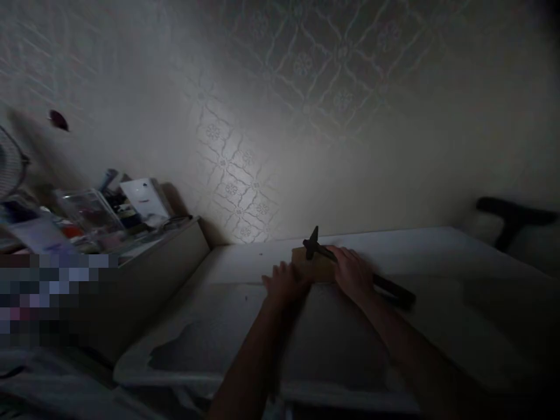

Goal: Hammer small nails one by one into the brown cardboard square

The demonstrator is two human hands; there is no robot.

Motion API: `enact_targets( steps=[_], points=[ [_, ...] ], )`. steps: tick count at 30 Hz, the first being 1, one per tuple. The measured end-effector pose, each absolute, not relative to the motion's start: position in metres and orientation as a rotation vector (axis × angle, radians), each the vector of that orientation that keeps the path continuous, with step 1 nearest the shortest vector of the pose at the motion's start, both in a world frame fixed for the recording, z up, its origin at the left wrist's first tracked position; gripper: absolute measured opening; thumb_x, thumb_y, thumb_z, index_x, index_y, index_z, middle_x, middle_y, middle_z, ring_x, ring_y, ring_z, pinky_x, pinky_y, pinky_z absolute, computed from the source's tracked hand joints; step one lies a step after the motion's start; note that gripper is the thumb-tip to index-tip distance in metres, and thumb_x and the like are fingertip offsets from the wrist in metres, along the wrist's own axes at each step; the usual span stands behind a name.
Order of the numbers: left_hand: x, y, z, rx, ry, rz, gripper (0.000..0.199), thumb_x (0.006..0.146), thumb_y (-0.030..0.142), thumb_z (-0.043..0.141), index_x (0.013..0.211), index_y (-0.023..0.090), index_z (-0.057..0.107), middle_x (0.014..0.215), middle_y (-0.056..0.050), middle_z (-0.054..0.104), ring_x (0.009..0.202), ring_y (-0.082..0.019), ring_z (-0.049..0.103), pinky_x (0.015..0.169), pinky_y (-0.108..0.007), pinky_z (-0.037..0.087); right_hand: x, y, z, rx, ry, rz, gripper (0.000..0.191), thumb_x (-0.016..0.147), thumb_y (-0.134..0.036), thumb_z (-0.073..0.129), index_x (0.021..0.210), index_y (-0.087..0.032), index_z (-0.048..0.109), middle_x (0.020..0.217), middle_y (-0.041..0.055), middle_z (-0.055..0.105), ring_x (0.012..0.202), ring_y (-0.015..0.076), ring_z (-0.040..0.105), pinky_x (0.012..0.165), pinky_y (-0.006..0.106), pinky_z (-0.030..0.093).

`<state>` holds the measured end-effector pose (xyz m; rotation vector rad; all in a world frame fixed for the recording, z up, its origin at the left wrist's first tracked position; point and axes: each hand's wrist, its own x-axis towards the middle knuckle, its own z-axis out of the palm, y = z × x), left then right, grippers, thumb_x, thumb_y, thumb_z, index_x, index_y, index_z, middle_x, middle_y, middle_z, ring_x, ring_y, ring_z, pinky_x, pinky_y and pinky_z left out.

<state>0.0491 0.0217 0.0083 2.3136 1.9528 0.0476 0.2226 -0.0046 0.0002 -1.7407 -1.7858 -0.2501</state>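
Note:
A dark hammer is gripped in my right hand, with its handle running back to the lower right. Its head is over a small tan wooden board on the table. My left hand lies at the board's left side, fingers spread and pointing away from me. Whether the hammer head touches the board cannot be made out in the dim light. A tiny dark speck lies on the white surface left of the board.
The white table meets a patterned wall. A cabinet at the left bears a white box, a clear plastic case and clutter. Part of a fan shows at far left; a dark armrest-like shape stands at right.

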Motion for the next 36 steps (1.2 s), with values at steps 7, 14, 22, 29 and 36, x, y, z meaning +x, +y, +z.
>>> enact_targets(
  steps=[7, 14, 22, 29, 36],
  points=[
    [0.0486, 0.0228, 0.0075, 2.291, 1.963, 0.029, 0.082, 0.076, 0.076, 0.025, 0.138, 0.023, 0.031, 0.150, -0.012, 0.022, 0.135, -0.037, 0.020, 0.100, -0.065, 0.021, 0.2223, -0.0045, 0.0003, -1.734, -1.797, -0.210, 0.042, 0.083, -0.006, 0.043, 0.119, -0.024, 0.052, 0.109, 0.0040, 0.061, 0.099, 0.0190, 0.052, 0.081, 0.029, 0.037],
    [0.0493, 0.0202, 0.0112, 2.298, 1.961, 0.008, 0.081, 0.076, 0.076, 0.025, 0.138, 0.024, 0.032, 0.150, -0.012, 0.023, 0.135, -0.037, 0.019, 0.099, -0.065, 0.023, 0.2222, -0.0034, -0.0016, -1.742, -1.787, -0.232, 0.044, 0.081, -0.004, 0.043, 0.119, -0.024, 0.053, 0.107, 0.0035, 0.062, 0.098, 0.0190, 0.052, 0.081, 0.030, 0.037],
    [0.0493, 0.0208, 0.0096, 2.301, 1.957, 0.026, 0.080, 0.077, 0.077, 0.024, 0.137, 0.025, 0.033, 0.150, -0.012, 0.023, 0.135, -0.038, 0.019, 0.099, -0.065, 0.022, 0.2221, -0.0052, 0.0004, -1.717, -1.792, -0.225, 0.042, 0.082, -0.006, 0.044, 0.119, -0.023, 0.053, 0.108, 0.0035, 0.062, 0.099, 0.0195, 0.052, 0.081, 0.030, 0.038],
    [0.0491, 0.0217, 0.0084, 2.305, 1.966, 0.021, 0.081, 0.077, 0.076, 0.025, 0.137, 0.023, 0.033, 0.150, -0.013, 0.023, 0.135, -0.038, 0.020, 0.099, -0.064, 0.024, 0.2223, -0.0046, -0.0001, -1.747, -1.789, -0.218, 0.042, 0.083, -0.006, 0.043, 0.120, -0.024, 0.053, 0.110, 0.0041, 0.061, 0.099, 0.0194, 0.053, 0.079, 0.030, 0.038],
    [0.0490, 0.0220, 0.0079, 2.306, 1.965, 0.033, 0.080, 0.076, 0.076, 0.023, 0.135, 0.023, 0.035, 0.149, -0.013, 0.025, 0.134, -0.036, 0.022, 0.098, -0.065, 0.023, 0.2227, -0.0038, -0.0017, -1.700, -1.798, -0.226, 0.039, 0.084, -0.008, 0.045, 0.119, -0.023, 0.054, 0.107, 0.0040, 0.062, 0.096, 0.0190, 0.053, 0.079, 0.030, 0.038]
  ],
)
